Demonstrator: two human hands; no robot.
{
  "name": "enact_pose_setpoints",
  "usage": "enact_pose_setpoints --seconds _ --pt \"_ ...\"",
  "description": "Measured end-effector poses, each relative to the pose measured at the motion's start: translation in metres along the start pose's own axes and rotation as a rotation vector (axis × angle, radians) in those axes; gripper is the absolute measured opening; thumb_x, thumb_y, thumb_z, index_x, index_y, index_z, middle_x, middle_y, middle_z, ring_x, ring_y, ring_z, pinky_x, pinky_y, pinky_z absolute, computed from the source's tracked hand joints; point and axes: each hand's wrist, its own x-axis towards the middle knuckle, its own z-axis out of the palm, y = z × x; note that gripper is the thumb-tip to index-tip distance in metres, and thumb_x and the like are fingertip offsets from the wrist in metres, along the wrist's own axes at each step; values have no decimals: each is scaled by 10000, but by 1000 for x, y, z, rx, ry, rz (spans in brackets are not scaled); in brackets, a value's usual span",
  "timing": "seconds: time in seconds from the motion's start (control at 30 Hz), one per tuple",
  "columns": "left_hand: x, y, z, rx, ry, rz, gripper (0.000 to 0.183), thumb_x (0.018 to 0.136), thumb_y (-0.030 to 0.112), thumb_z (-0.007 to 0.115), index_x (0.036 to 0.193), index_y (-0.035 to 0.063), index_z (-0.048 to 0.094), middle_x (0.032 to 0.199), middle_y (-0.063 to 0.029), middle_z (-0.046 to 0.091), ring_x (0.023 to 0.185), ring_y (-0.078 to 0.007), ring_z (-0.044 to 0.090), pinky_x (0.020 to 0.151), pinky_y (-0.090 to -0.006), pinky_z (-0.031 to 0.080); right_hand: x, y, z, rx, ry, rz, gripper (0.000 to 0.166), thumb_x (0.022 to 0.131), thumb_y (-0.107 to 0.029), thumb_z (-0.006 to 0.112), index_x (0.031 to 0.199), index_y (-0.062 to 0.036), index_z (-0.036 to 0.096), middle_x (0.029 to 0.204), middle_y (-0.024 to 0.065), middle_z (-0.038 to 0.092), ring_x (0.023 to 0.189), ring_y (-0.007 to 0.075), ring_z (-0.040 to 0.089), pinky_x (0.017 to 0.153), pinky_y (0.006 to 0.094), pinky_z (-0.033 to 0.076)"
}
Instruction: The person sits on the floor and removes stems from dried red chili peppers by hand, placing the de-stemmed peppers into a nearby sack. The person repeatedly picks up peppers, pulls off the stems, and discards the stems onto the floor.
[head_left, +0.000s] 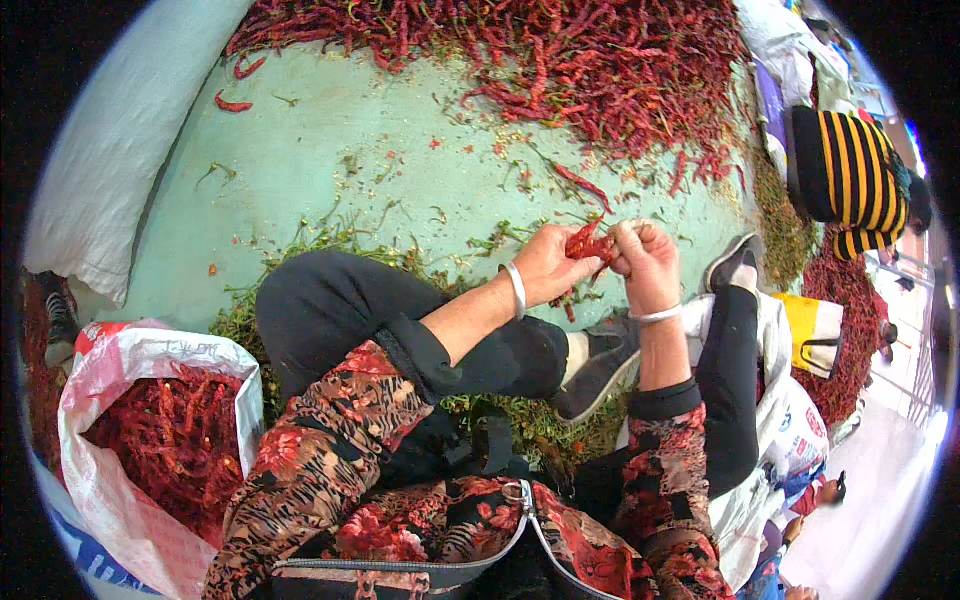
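My left hand (551, 262) is closed around several dried red chili peppers (589, 244) above the green floor sheet (300, 157). Right beside it, my right hand (645, 259) pinches at the same peppers with thumb and fingers; whether it grips a pepper or a stem is hidden. One long chili (583, 186) lies on the sheet just beyond the hands. Green stems (330, 240) and plant scraps are scattered around my crossed legs. A big heap of dried red chilies (600, 67) spreads across the far side.
An open woven sack (169, 349) of red chilies stands at my left. A full white sack (127, 135) lies at the upper left. A person in a striped top (855, 172) bends at the right, near more chilies (844, 375) and a yellow-and-white bag (810, 330). Other people are farther right.
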Motion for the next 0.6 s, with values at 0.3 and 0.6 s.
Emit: enact_pose_setpoints --seconds 0.3,0.6 --pt "-13 17 5 -124 -163 -383 98 730 128 650 756 48 601 647 24 548 599 -60 491 563 -217 403 1 44 -14 -1038 207 -368 158 787 -155 593 727 -25 527 579 52 539 513 142 522 462 324 382" --pt "7 13 -11 -256 -29 -308 74 748 90 589 799 38 599 719 -22 605 644 -86 528 631 -227 424 120 31 7 -1166 -27 -457 238 679 -232 660 813 -44 604 812 129 580 724 297 570 617 390 442"
